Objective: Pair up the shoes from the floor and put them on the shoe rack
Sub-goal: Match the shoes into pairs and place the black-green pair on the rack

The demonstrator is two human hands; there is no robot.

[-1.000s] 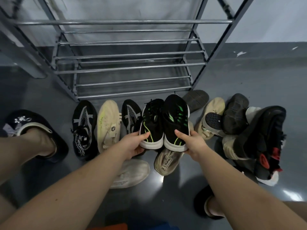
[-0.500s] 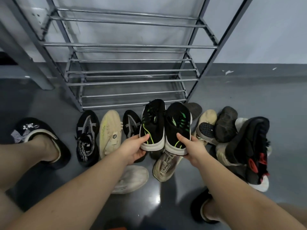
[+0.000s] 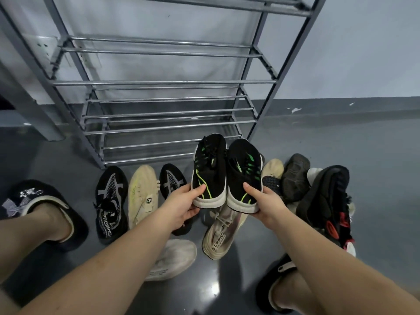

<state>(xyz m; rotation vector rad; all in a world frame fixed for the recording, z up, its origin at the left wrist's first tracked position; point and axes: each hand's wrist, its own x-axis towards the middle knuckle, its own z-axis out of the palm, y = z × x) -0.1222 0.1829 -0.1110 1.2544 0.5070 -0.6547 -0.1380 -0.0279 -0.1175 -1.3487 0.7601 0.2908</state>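
Left hand (image 3: pixel 181 206) grips left black-green sneaker (image 3: pixel 209 171) by the heel, right hand (image 3: pixel 267 204) grips its mate (image 3: pixel 244 173), centre frame. Likely light, soft knit; stiff heel is best hold.

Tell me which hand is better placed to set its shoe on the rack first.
Left, probably. The left hand holds its black green-striped sneaker directly before the grey metal rack; the right hand's sneaker sits nearer the rack's right post.

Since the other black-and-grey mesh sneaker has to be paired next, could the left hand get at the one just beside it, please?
Probably not yet: the left hand grips a black sneaker with green stripes, and partly covers that black-and-grey mesh sneaker. It must set the shoe down first.
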